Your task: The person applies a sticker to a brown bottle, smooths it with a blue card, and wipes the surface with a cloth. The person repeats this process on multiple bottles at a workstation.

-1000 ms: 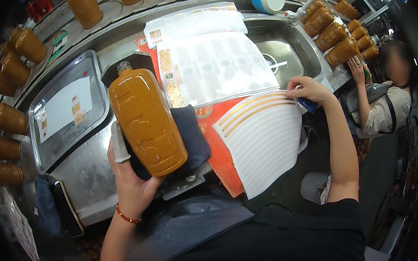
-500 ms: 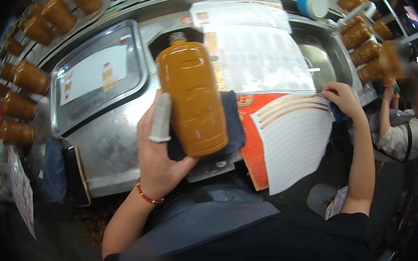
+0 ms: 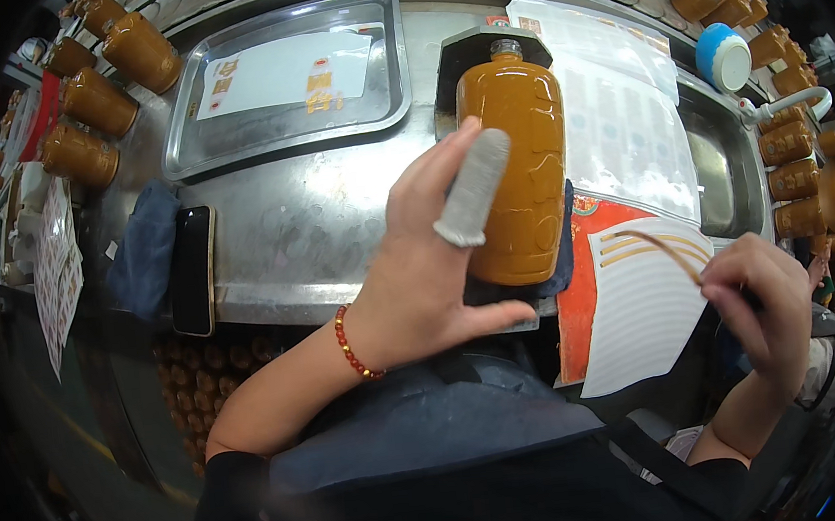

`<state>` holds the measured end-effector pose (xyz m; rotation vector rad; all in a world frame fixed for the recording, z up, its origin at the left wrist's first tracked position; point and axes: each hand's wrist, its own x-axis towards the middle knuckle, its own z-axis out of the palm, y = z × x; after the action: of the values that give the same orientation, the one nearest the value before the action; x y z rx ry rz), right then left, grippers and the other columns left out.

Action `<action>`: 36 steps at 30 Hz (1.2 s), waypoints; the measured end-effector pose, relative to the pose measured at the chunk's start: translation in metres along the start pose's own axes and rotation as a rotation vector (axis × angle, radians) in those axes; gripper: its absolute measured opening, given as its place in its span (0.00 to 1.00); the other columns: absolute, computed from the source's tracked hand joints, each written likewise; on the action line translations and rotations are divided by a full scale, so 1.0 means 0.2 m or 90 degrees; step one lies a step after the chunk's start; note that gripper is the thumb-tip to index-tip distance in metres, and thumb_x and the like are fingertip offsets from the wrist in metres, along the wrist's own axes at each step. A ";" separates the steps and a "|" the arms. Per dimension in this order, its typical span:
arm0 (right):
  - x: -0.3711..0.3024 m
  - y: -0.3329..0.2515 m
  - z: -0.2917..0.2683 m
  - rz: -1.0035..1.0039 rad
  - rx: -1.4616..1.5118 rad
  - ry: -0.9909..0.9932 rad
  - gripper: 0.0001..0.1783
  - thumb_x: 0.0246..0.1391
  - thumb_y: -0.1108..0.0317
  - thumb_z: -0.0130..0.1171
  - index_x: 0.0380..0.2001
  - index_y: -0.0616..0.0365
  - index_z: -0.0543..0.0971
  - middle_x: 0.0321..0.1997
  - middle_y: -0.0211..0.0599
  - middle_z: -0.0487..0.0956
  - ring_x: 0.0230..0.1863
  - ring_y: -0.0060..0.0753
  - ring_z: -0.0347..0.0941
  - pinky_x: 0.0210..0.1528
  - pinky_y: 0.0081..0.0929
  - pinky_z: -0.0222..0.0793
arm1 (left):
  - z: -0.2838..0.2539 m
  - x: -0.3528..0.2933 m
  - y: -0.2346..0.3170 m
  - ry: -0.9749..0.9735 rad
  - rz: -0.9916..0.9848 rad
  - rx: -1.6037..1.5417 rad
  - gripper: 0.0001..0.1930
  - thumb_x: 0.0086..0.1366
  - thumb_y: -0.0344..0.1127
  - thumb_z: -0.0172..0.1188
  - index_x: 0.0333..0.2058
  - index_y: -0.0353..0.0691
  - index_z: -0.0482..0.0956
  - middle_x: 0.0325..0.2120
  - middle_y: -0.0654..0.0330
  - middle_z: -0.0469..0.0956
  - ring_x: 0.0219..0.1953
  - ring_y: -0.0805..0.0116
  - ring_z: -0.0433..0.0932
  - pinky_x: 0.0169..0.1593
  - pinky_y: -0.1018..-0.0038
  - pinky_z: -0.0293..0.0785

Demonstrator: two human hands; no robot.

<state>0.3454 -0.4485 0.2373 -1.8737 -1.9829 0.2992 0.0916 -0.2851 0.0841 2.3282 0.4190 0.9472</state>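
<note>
A glossy amber-brown bottle (image 3: 522, 180) lies on its back in front of me, its neck toward the far side, partly on a dark blue cloth (image 3: 568, 256). My left hand (image 3: 405, 287) is at its left side, fingers and thumb spread. A grey finger cot (image 3: 476, 190) on one finger overlaps the bottle's edge; whether it touches, I cannot tell. My right hand (image 3: 765, 297) pinches the end of a thin, curved gold-brown strip (image 3: 676, 254). The strip arches over a white decal sheet (image 3: 635, 325), where several similar strips lie. An orange-red sheet (image 3: 576, 321) is beneath that.
A steel tray (image 3: 187, 147) at the far left holds a decal paper (image 3: 284, 77). A phone (image 3: 193, 272) and blue cloth (image 3: 143, 252) lie at the left edge. Clear-covered sheets (image 3: 614, 111) lie beside a sink (image 3: 721, 171). Brown bottles (image 3: 101, 100) line the bench; another person is at right.
My right hand has drawn one end of a strip up off the white sheet and moved toward me. My left hand has opened away from the bottle's lower end. The view has shifted left.
</note>
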 end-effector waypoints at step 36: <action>0.02 -0.05 0.48 0.007 0.355 -0.036 0.23 0.44 0.71 0.80 0.46 0.64 0.84 0.42 0.40 0.85 0.33 0.25 0.76 0.32 0.20 0.70 | 0.05 -0.07 0.19 -0.046 -0.031 -0.216 0.12 0.61 0.31 0.73 0.43 0.41 0.84 0.31 0.61 0.83 0.33 0.60 0.80 0.35 0.68 0.75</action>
<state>0.2956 -0.4339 0.1549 -1.5248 -1.6894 0.8198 0.0921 -0.3250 0.0947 2.0282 0.2603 0.8362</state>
